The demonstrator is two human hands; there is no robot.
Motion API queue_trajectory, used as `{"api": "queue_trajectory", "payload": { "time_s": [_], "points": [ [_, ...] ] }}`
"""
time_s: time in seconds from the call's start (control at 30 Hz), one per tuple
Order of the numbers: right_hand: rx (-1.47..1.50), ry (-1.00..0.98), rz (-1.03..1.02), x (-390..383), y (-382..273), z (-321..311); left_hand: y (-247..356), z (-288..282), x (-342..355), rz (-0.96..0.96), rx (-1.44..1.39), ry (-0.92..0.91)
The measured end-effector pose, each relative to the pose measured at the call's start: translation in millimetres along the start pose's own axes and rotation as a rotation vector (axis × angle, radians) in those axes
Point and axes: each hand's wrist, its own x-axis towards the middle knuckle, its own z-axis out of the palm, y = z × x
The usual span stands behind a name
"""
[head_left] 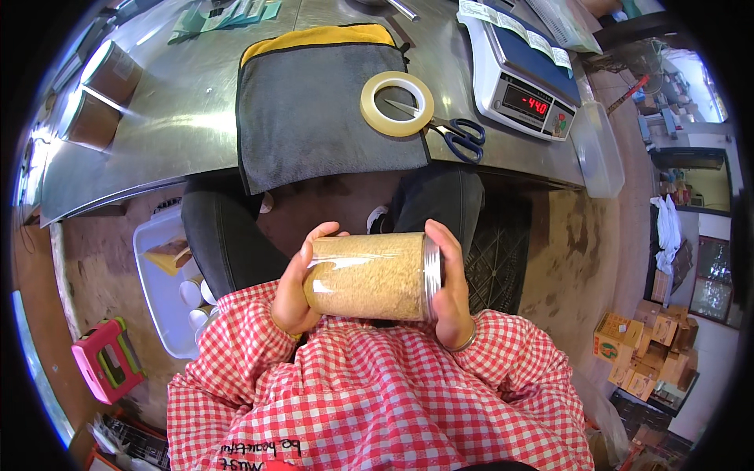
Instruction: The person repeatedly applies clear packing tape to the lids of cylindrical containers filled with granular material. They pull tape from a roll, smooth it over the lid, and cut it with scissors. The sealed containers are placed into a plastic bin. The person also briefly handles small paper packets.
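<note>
A clear jar [367, 276] full of tan, grainy powder lies on its side in the air above my lap, held between both palms. Around its base end curls my left hand [298, 282]. My right hand [450, 284] presses against the silver screw lid [432, 278] at the other end. On the table ahead, a grey towel [314, 102] with a yellow edge hangs slightly over the front. A roll of clear tape [367, 104] rests on the towel, and scissors [459, 137] with dark blue handles lie partly through its ring.
A digital scale [510, 90] with paper labels on it stands at the table's right, beside a clear plastic tub [601, 149]. Two brown canisters [90, 118] stand at the left. Below are a white bin [157, 294], a pink step stool [98, 365] and cardboard boxes [656, 337].
</note>
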Motion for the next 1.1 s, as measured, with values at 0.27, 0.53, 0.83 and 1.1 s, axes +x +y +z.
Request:
{"api": "queue_trajectory", "payload": {
  "time_s": [0.27,0.53,0.83,1.1],
  "points": [
    [0.094,-0.044,-0.078,8.2,-0.8,-8.6,1.3,52.2,-21.8,0.009,-0.064,0.383],
    [-0.043,-0.302,0.089,51.9,-26.6,-20.8,-40.4,31.7,-22.8,0.010,-0.200,0.458],
    [0.408,-0.198,0.545,35.2,19.4,-20.3,-42.2,3.4,-10.1,-0.142,-0.114,0.392],
    [0.365,-0.108,0.517,27.7,20.0,-7.4,-34.3,24.6,-18.0,0.047,0.177,0.396]
  ]
}}
